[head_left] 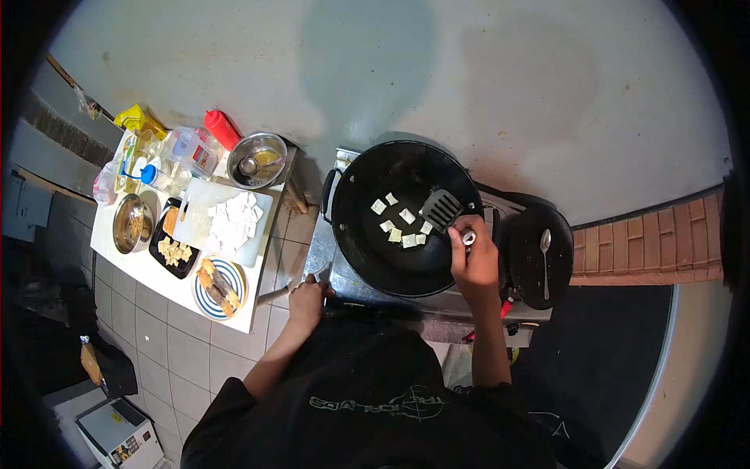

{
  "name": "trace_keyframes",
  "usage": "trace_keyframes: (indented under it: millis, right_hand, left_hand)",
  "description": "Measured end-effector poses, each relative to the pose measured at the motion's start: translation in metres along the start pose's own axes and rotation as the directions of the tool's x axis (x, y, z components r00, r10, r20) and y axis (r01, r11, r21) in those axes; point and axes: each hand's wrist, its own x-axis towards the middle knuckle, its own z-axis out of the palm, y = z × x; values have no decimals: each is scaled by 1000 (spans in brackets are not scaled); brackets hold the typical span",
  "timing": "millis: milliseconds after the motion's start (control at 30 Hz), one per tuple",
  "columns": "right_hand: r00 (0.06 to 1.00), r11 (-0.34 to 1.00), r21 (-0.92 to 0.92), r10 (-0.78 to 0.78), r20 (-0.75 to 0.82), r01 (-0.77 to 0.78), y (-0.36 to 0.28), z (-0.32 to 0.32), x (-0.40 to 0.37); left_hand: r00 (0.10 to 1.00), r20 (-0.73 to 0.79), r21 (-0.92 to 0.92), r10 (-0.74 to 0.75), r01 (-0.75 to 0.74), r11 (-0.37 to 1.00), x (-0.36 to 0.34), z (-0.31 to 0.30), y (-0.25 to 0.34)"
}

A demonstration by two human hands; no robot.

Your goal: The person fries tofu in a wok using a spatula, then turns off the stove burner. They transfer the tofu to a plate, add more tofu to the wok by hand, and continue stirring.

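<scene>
My right hand [476, 262] is closed around the handle of a black slotted spatula [442, 208]. Its blade rests inside a large black wok [391, 270] on the stove, just right of several white tofu-like cubes [408, 216]. The cubes lie spread over the middle of the wok, some slightly yellowish. My left hand [306, 303] is at the front left corner of the metal stove [322, 254], fingers curled. Whatever is under those fingers, if anything, is hidden.
Left, a white table [117, 234] holds a cutting board [262, 215] with white cubes, a striped plate [205, 305], a black tray [184, 268], metal bowls [234, 168] and bottles [223, 129]. Right of the wok, a spoon [545, 262] lies on a black pan [523, 242].
</scene>
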Motion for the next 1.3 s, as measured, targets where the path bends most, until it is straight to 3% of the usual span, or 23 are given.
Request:
trace_keyframes:
  millis: [33,333,700,900,1300]
  right_hand:
    - [996,995,-19,94,0,-94,-1,-4,-2]
    - [979,978,-44,202,-40,-204,2,-21,-19]
    - [991,985,-111,135,-8,-135,0,-9,-11]
    - [991,992,19,125,-56,-124,9,2,-7]
    - [997,1000,13,19,-75,-18,4,2,6]
  left_hand:
    - [1000,3,-2,-1,1,1000,0,1,0]
    - [1000,20,0,18,-18,1000,2,-3,0]
    - [999,40,4,-15,15,1000,3,-2,-1]
    - [1000,-20,-24,8,-9,1000,2,9,-8]
    - [1000,-5,13,-10,10,1000,1,1,-2]
